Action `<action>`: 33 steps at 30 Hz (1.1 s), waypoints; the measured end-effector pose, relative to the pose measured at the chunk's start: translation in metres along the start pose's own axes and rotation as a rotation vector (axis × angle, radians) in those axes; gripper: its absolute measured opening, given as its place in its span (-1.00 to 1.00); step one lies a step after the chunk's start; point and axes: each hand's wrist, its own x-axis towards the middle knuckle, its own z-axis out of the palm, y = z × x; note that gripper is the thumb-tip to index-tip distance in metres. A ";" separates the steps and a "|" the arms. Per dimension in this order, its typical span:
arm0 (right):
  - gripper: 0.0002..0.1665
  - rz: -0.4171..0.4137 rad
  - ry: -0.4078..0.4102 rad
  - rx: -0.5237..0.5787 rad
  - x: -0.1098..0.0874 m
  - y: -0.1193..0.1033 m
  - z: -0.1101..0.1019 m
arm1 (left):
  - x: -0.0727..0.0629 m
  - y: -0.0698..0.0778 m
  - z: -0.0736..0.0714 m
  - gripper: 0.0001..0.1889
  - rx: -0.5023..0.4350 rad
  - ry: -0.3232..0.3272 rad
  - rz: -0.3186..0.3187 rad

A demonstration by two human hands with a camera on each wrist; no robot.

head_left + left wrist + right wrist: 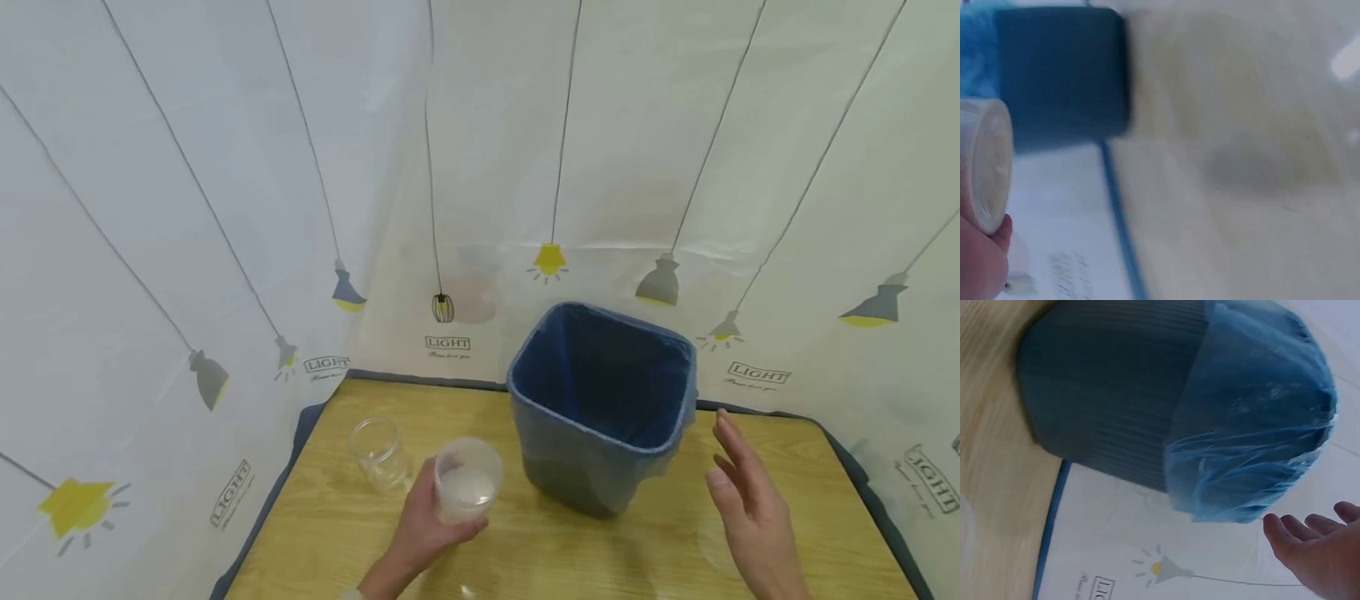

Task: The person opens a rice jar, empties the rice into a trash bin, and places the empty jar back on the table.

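Observation:
My left hand grips a clear plastic cup round its side, raised over the table in front of the bin. In the left wrist view the round bottom of that cup faces the camera. A second clear cup stands on the table just left of the held one. My right hand is held in the air right of the bin, fingers loosely extended and nothing in them. The dark trash bin has a translucent blue bag folded over its rim.
The wooden table is walled by white sheeting printed with hanging lamps. A faint clear round item lies on the table, partly behind my right hand. A dark blue edge runs along the table's border.

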 end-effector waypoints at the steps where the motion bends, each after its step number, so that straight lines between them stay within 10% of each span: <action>1: -0.33 -0.006 0.002 0.006 0.000 -0.005 0.000 | 0.004 0.009 0.004 -0.12 0.003 -0.012 0.036; 12: -0.18 -0.282 -0.041 0.000 -0.009 -0.051 0.012 | 0.019 0.079 0.031 -0.07 0.280 -0.083 0.289; 21: -0.25 -0.494 -0.125 -0.053 -0.016 -0.065 0.042 | 0.023 0.101 0.048 0.00 0.507 -0.111 0.467; 33: -0.34 -0.297 -0.266 -0.435 -0.010 -0.088 0.058 | 0.029 0.115 0.057 0.03 0.649 -0.117 0.472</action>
